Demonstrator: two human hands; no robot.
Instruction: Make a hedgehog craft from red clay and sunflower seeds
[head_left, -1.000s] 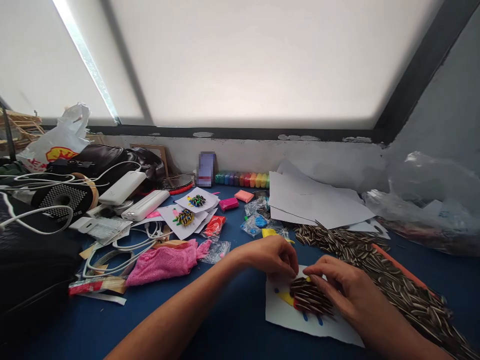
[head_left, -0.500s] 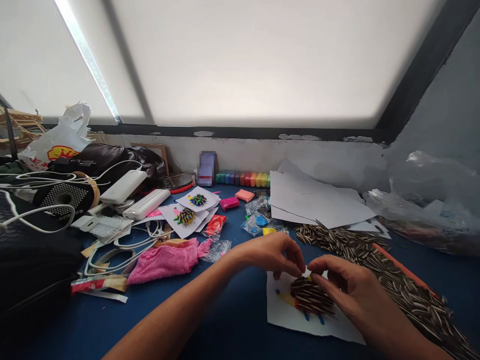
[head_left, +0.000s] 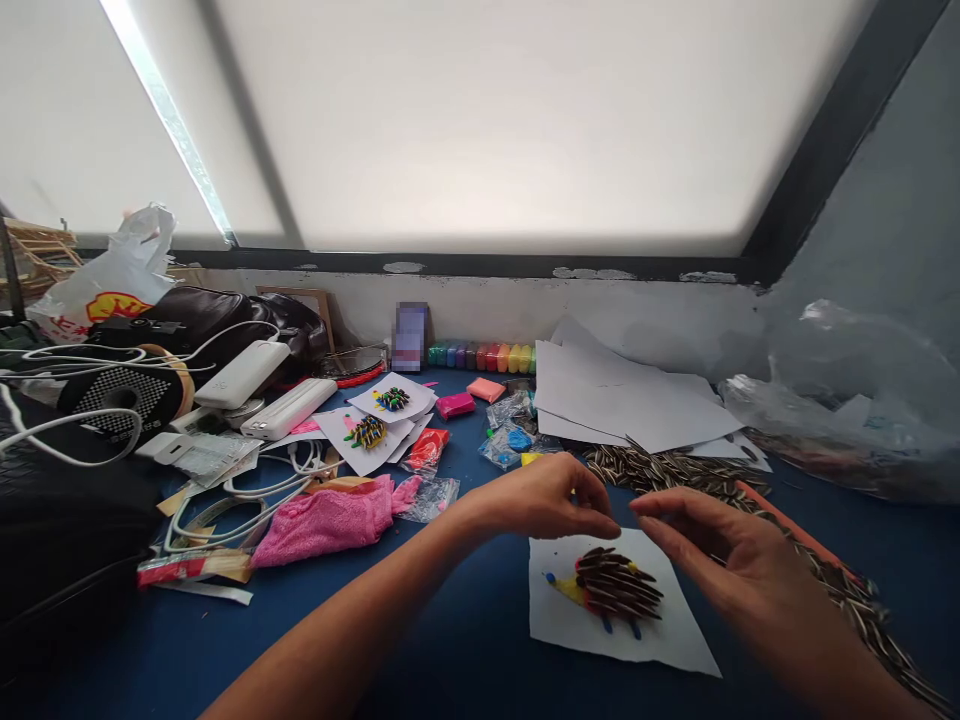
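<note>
The hedgehog figure (head_left: 619, 583), one of three in view, lies on a white paper sheet (head_left: 547, 640) on the blue tabletop (head_left: 450, 640). Just beyond it the left hand (head_left: 570, 495) curves its fingers down; to its right the right hand (head_left: 731, 550) brings thumb and fingers nearly together. Both stand clear of the figure; whether either pinches something tiny, I cannot tell. The right hand and forearm hide part of the sunflower seed heap (head_left: 637, 465), too many to count, right of and beyond the figure, an orange strip (head_left: 795, 535) lying in it. Farther beyond are a loose paper stack (head_left: 630, 395) and a row of coloured clay packets (head_left: 484, 357). Well to the figure's left are two smaller figures (head_left: 391, 399), two white power banks (head_left: 291, 410) and one fluffy pink cloth (head_left: 326, 522). The figure itself has slim, striped seed spines, a smooth yellow snout, one round blue nose and two blue feet.
</note>
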